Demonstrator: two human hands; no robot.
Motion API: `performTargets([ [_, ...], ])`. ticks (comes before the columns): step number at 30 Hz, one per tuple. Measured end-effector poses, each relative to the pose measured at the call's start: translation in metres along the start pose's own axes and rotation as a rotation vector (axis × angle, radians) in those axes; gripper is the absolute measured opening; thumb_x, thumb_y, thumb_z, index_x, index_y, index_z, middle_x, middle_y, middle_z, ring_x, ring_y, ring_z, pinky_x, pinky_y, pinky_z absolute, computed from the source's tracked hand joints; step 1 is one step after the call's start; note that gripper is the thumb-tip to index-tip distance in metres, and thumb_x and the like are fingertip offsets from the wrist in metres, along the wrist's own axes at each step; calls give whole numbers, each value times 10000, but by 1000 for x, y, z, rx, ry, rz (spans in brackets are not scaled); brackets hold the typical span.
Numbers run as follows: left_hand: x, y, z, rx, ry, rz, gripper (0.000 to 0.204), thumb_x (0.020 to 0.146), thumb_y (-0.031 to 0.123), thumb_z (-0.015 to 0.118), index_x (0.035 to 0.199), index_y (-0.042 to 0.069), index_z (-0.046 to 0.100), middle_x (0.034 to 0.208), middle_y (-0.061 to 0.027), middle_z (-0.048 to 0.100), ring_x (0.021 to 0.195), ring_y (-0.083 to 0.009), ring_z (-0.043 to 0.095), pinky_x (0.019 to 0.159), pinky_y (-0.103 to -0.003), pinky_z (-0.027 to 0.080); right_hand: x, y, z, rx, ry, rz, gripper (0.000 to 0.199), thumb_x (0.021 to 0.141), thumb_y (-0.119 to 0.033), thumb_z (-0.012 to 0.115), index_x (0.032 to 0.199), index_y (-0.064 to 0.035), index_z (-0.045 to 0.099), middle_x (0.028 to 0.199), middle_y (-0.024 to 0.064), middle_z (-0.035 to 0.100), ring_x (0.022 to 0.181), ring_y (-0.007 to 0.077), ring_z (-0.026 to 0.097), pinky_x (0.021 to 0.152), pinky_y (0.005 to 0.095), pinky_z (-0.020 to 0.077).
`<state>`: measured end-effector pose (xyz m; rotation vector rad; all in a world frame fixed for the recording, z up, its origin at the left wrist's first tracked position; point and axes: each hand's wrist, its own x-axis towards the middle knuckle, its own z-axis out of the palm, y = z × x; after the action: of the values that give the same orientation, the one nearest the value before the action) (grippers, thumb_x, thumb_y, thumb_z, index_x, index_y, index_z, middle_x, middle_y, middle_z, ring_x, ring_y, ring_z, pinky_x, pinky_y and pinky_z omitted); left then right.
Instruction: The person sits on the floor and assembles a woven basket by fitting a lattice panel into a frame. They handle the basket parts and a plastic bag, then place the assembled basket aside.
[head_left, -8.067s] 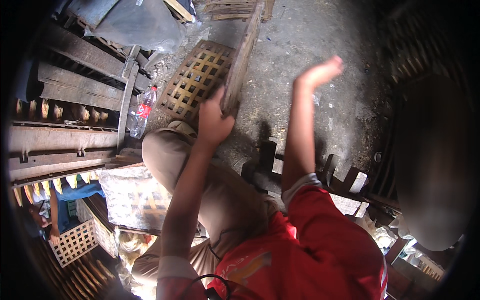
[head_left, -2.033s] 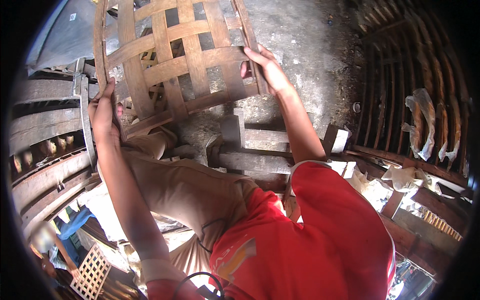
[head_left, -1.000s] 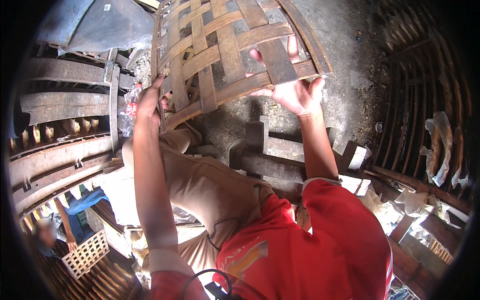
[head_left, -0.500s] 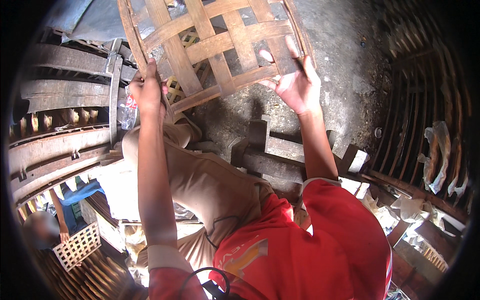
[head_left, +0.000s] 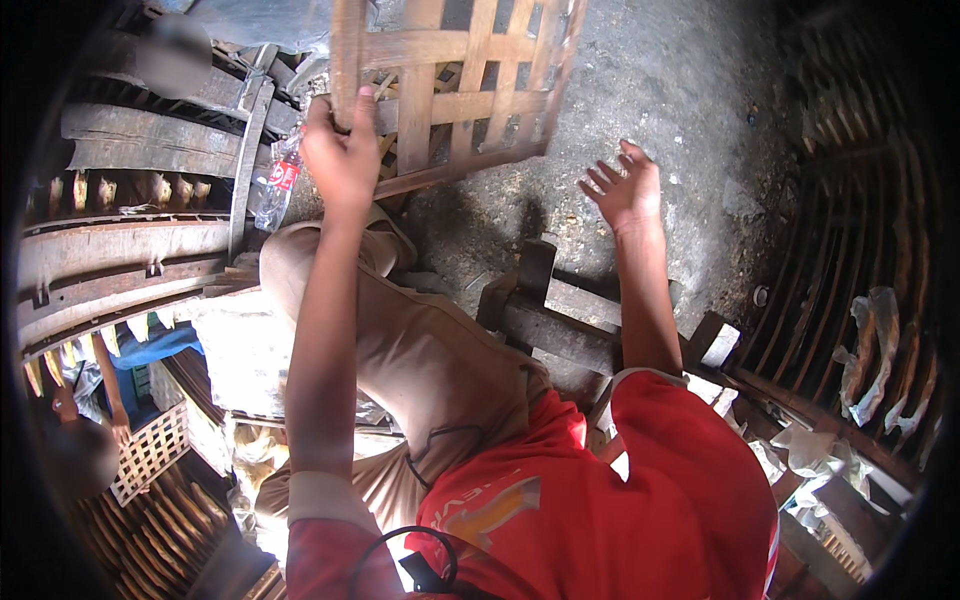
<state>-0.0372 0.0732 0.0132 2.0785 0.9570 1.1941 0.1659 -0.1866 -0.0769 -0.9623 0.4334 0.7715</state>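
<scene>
A woven bamboo lattice tray point(head_left: 470, 105) with a thick wooden rim hangs tilted in front of me, cut off by the top edge of the view. My left hand point(head_left: 342, 155) grips its left rim, thumb on the near side and fingers wrapped round behind. Off to the right of the tray, my right hand point(head_left: 628, 190) is in the air with its fingers apart and nothing in them. Through the gaps in the weave, more lattice shows behind.
A clear plastic bottle with a red label point(head_left: 277, 185) lies beside my left wrist. Wooden slats point(head_left: 140, 140) line the left, a dark slatted rack point(head_left: 850, 240) the right. A low wooden frame point(head_left: 560, 330) stands on the rough floor. At lower left, another person holds a lattice tray point(head_left: 150, 450).
My right hand has let go of the tray's right side and moved right and down. The tray has turned and shifted, with my left hand still on its rim.
</scene>
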Motion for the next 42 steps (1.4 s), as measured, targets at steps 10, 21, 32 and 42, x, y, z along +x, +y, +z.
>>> performTargets([
  [10, -36, 2, 25, 831, -566, 486, 267, 1034, 367, 533, 1145, 143, 626, 633, -92, 675, 539, -295, 683, 480, -453, 544, -34, -5, 32, -1144, 161, -1779, 993, 758, -39, 834, 1553, -65, 239, 1578, 266, 287, 1483, 441, 295, 1211, 626, 223],
  [21, -67, -8, 39, 556, -367, 1011, 55, 828, 301, 604, 814, 249, 615, 554, 34, 566, 494, -185, 642, 437, -344, 419, -1, 2, 13, -2200, -321, -1096, 498, 888, -384, 763, 1316, -150, 661, 901, 235, 722, 905, 424, 694, 944, 525, 498],
  [32, 6, -9, -19, 17, 77, 55, 290, 831, 76, 648, 1116, 27, 674, 983, -228, 727, 995, -389, 697, 889, -454, 543, 14, -67, 45, -1985, 1, -1029, 518, 899, -536, 720, 1106, -62, 702, 784, 216, 715, 838, 431, 721, 746, 522, 550],
  [42, 5, -20, -11, 112, 27, 94, 270, 843, 90, 602, 1098, 25, 668, 926, -236, 720, 885, -416, 704, 812, -467, 558, 109, -12, 24, -2283, 147, -833, 424, 881, -427, 731, 1175, -141, 623, 1047, 206, 744, 1011, 459, 699, 828, 524, 567],
])
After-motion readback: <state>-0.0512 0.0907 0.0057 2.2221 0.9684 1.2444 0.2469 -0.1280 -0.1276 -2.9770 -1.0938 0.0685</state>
